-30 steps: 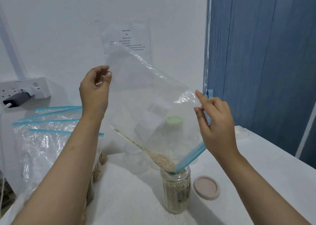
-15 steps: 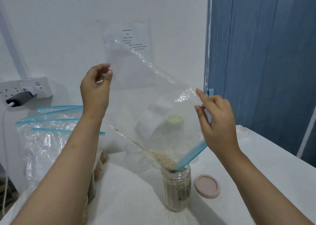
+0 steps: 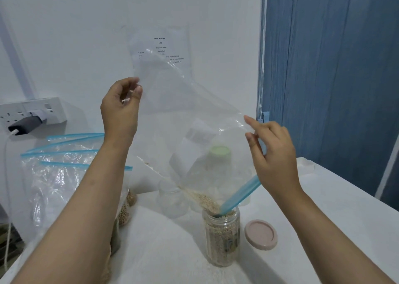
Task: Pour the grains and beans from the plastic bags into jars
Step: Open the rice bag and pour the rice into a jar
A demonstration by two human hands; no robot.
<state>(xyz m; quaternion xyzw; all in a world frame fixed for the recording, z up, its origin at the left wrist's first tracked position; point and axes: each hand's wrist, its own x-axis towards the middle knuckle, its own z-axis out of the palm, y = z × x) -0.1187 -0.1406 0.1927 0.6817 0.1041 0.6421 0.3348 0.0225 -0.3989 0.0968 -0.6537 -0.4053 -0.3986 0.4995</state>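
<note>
2 hands [image 3: 121, 108] [image 3: 274, 154] pinch 1 bag [image 3: 194, 119] (each grip closed) over 1 grain-filled jar [image 3: 222, 238].

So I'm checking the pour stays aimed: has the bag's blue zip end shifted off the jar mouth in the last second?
No. The blue zip end still dips into the mouth of the jar, which stands beside the pink lid as before.

My clear bag [image 3: 194, 115] has a blue zip strip [image 3: 239, 195]. Tan grains [image 3: 222, 240] fill the clear jar [image 3: 222, 260]; at three o'clock lies a pink lid [image 3: 260, 234] on the white table [image 3: 323, 208].
</note>
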